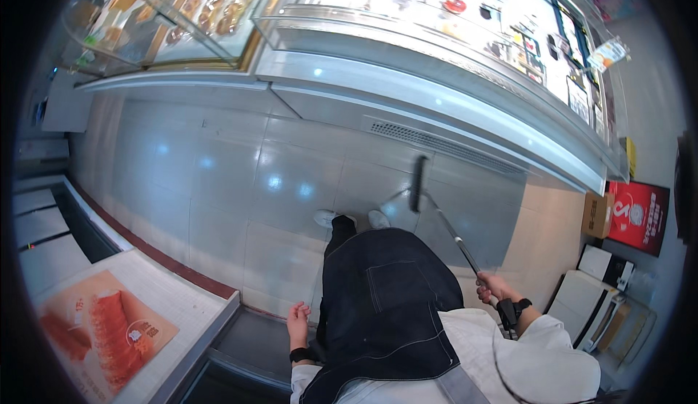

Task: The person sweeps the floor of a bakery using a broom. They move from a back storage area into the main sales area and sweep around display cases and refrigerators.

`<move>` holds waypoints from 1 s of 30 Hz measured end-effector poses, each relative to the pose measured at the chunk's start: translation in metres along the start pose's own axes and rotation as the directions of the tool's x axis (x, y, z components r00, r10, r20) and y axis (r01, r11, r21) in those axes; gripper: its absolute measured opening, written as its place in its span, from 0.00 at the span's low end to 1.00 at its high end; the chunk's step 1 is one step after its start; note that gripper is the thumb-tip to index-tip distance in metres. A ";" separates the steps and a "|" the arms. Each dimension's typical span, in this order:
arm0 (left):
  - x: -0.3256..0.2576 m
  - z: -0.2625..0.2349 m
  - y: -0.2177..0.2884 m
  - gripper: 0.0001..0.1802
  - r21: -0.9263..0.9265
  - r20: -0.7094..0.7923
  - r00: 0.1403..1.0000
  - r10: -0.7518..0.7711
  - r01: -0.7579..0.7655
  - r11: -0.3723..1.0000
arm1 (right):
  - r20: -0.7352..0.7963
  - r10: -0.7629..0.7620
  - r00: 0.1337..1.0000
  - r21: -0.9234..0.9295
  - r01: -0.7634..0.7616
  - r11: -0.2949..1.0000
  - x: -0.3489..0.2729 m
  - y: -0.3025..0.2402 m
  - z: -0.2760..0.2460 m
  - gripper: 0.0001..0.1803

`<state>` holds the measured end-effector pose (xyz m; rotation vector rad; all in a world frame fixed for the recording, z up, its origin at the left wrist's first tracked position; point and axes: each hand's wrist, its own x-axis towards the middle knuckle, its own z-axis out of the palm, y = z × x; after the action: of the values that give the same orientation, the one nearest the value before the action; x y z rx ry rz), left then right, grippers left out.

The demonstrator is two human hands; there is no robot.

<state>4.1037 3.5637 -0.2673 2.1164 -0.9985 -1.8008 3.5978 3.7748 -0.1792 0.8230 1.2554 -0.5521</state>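
My right hand (pixel 496 288) is wrapped round the grey pole of a long-handled broom (pixel 459 242), out to my right. The pole slants forward and left to a dark, narrow head, blurred by motion, over the tiled floor (pixel 225 157) ahead of my shoes. Bristles cannot be made out. By my left side my left hand (pixel 297 324) hangs with loosely bent fingers and holds nothing. It is near the dark apron (pixel 392 280) I wear. Each wrist carries a black band.
Ahead runs a long glass display case (pixel 436 91) with a floor-level vent grille (pixel 443 145). Pastries fill a glass cabinet (pixel 243 58) at far left. A counter (pixel 196 288) with a food poster stands at near left. On the right are a cardboard box (pixel 598 215), a red sign (pixel 640 218) and white equipment (pixel 574 306).
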 end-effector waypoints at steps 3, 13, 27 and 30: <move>-0.001 0.010 0.020 0.12 0.110 0.051 0.997 0.054 -0.060 0.992 | -0.084 0.012 0.996 0.239 0.009 0.971 0.033 0.031 -0.036 0.18; -0.010 -0.016 -0.039 0.13 0.314 0.204 0.972 0.115 -0.176 0.933 | -0.007 -0.318 0.948 0.620 0.254 0.742 0.130 -0.073 -0.027 0.15; -0.002 -0.060 -0.010 0.12 0.027 0.089 0.993 -0.074 0.072 0.997 | 0.223 -0.208 0.953 -0.470 0.291 0.833 0.122 -0.098 0.288 0.08; 0.000 -0.057 0.007 0.12 0.281 -0.009 0.999 -0.039 0.040 0.959 | 0.340 -0.163 0.926 -0.562 0.339 0.754 0.116 -0.124 0.361 0.11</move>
<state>4.1542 3.5429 -0.2499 2.3133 -1.2882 -1.7619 3.7493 3.4215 -0.2865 0.0144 1.1909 -0.4110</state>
